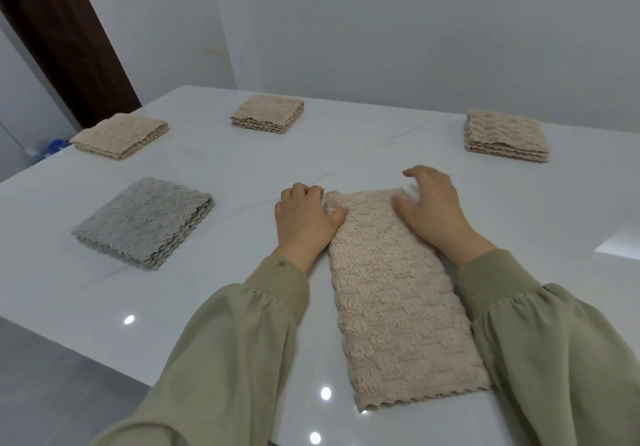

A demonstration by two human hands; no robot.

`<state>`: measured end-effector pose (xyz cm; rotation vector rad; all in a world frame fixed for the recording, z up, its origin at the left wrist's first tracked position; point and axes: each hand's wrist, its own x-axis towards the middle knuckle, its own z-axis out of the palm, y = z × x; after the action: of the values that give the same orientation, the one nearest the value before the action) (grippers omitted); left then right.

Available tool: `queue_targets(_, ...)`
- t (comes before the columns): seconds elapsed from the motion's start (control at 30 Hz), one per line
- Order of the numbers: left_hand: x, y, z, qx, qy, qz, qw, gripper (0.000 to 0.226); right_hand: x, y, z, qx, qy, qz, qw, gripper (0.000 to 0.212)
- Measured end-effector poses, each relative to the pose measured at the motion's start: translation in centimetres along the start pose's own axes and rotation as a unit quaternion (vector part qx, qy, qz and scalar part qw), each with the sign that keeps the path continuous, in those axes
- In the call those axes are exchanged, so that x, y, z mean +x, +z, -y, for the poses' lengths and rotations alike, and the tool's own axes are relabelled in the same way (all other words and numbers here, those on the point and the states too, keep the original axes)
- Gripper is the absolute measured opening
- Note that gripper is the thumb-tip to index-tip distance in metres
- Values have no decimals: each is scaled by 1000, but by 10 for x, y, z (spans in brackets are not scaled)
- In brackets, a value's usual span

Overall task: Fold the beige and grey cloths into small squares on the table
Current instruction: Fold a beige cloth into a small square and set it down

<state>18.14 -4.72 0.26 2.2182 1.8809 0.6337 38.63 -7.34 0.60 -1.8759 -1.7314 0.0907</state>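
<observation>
The right hand, at the far corner of the long beige cloth, is blurred — fingertips unclear. Both sleeves run off the bottom edge. Far left of that cloth, a blue thing is too small to tell.

Glossy white table under the grip; pale grey walls beyond; dark brown door frame far left; grey floor near-left.

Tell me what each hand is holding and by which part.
The left hand pinches the long beige cloth at its far left corner, thumb on top. The right hand is at the far right corner, blurred; a grip cannot be told.
</observation>
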Motion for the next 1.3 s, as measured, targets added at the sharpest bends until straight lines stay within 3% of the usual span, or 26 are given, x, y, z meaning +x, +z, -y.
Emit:
queue_targets(0.1,1,0,0,-8,-6,-4,1000,61,-7,5,-2,-84,14,86,993,61)
queue_targets(0.2,2,-1,-2,-22,-23,2,999,53,-9,3,-3,-96,42,86,991,66)
queue_targets(0.33,2,-5,-2,-67,-26,9,997,27,-5,-3,1,-96,58,111,987,66)
queue_targets(0.4,1,-8,-1,-189,-26,21,981,20,-2,-7,2,-78,71,128,986,67)
queue_targets(0.47,0,-12,-2,-342,-29,37,939,22,0,-12,4,-60,79,135,986,66)
queue_targets(0.57,-3,-16,-7,-431,-27,38,901,26,3,-15,5,-42,80,146,985,59)
queue_targets(0.63,-3,-17,-11,-450,-22,37,892,28,2,-16,3,18,107,138,984,58)
queue_targets(0.7,-1,-17,-11,-462,-20,23,886,28,1,-17,4,150,164,114,968,54)
queue_targets(0.83,-1,-18,-10,-504,-35,7,863,28,-4,-20,16,382,181,54,905,20)
queue_targets(0.9,-3,-21,-12,-519,-41,-1,854,27,-4,-21,22,458,197,24,867,20)
queue_targets(0.97,-5,-26,-14,-578,-73,29,812,28,-2,-24,22,493,208,19,844,18)
queue_targets(1.03,-6,-29,-15,-665,-118,100,731,32,-1,-26,21,522,190,28,831,14)
queue_targets(1.1,-6,-31,-16,-692,-137,185,685,26,-1,-31,23,542,159,39,825,17)
queue_targets(1.2,-7,-30,-16,-675,-149,178,700,18,1,-34,20,509,148,54,846,21)
queue_targets(1.3,-6,-28,-13,-587,-118,72,797,11,1,-40,23,378,128,39,916,11)
